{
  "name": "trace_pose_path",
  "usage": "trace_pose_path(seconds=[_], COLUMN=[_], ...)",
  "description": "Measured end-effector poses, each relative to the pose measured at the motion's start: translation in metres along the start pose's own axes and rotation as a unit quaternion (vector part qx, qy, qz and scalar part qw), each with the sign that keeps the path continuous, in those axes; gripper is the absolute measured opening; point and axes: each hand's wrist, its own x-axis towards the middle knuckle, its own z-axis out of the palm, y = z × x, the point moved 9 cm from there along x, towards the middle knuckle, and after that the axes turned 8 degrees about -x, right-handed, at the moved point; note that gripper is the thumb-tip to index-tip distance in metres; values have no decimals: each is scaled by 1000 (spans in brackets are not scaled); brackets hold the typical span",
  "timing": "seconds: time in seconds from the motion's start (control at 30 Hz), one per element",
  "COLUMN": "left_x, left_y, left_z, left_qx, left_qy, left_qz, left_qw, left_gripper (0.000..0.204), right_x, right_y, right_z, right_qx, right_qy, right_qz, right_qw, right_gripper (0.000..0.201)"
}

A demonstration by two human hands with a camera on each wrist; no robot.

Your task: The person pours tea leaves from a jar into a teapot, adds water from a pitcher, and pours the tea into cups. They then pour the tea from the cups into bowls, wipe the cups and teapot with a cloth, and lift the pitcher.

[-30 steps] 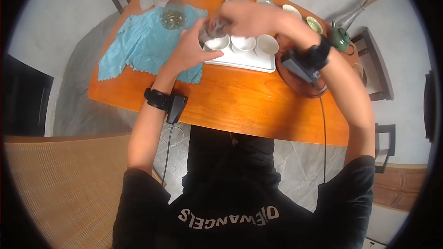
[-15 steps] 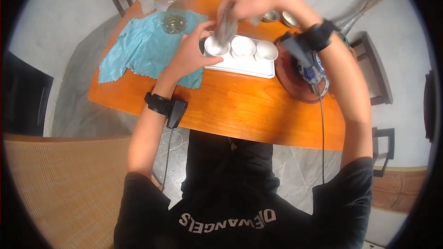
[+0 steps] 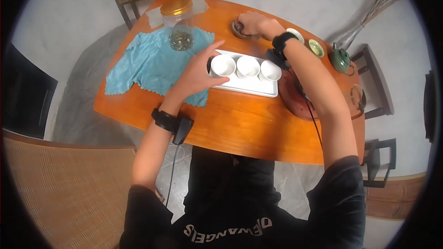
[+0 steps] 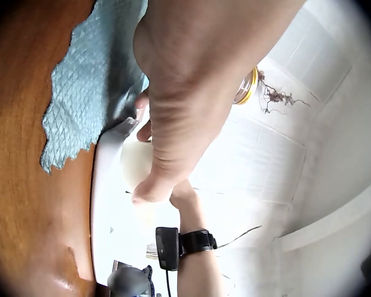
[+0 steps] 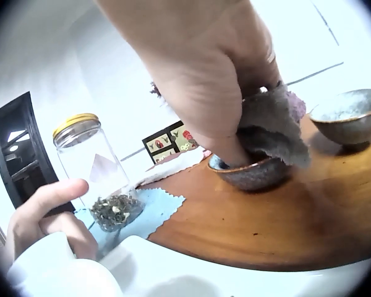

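We note the table (image 3: 240, 115) carries a white tray (image 3: 244, 85) mid-surface, with three white cups in a row along it. Our left hand (image 3: 198, 71) has its thumb and fingers curled round the left end cup (image 3: 223, 64). Toward the far edge, well apart from the tray, our right hand (image 5: 216, 74) pinches a grey cloth (image 5: 275, 127) down into a small glazed bowl (image 5: 250, 172), fingers directly above it. A second bowl (image 5: 346, 117) sits just beside, on its right.
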Motion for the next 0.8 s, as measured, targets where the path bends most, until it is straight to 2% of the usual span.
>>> trace_pose_path(seconds=[0.13, 0.2, 0.23, 0.27, 0.33, 0.37, 0.43, 0.47, 0.5, 0.53, 0.57, 0.6, 0.8], left_x=[2, 1, 0, 0, 0, 0, 1, 0, -1, -1, -1, -1, -3], left_y=[2, 4, 6, 8, 14, 16, 18, 17, 20, 20, 21, 22, 23], left_z=[4, 4, 4, 3, 2, 2, 3, 3, 6, 5, 3, 3, 4], left_qx=[23, 22, 40, 60, 82, 105, 107, 114, 116, 118, 120, 124, 136], left_qy=[-14, -13, -10, -7, -7, -6, -7, -4, -7, -3, 1, 0, -2], left_qz=[18, 22, 30, 40, 39, 36, 33, 23, 30, 33, 35, 40, 41], left_qw=[999, 999, 999, 997, 996, 994, 994, 993, 993, 992, 992, 992, 990], left_gripper=[95, 95, 95, 94, 93, 92, 91, 90, 90, 90, 90, 90, 90], right_x=[3, 10, 20, 13, -8, -13, -24, -21, -27, -33, -49, -45, -34], right_y=[12, 25, 42, 56, 94, 105, 135, 140, 131, 117, 99, 95, 100], right_z=[5, 8, -4, -18, -72, -72, -48, -27, -8, 9, 17, 19, 27], right_qx=[25, 126, 153, 152, 162, 160, 140, 135, 105, 68, 22, 44, 26], right_qy=[6, -41, 16, 17, 104, 105, 20, 34, 21, -26, -108, -37, -4], right_qz=[32, -32, -61, -58, 30, 33, 89, 83, 77, 62, 90, 88, 121], right_qw=[999, 991, 986, 987, 981, 981, 986, 987, 991, 995, 990, 994, 992], right_gripper=[31, 25, 30, 30, 32, 32, 32, 25, 26, 25, 27, 32, 28])
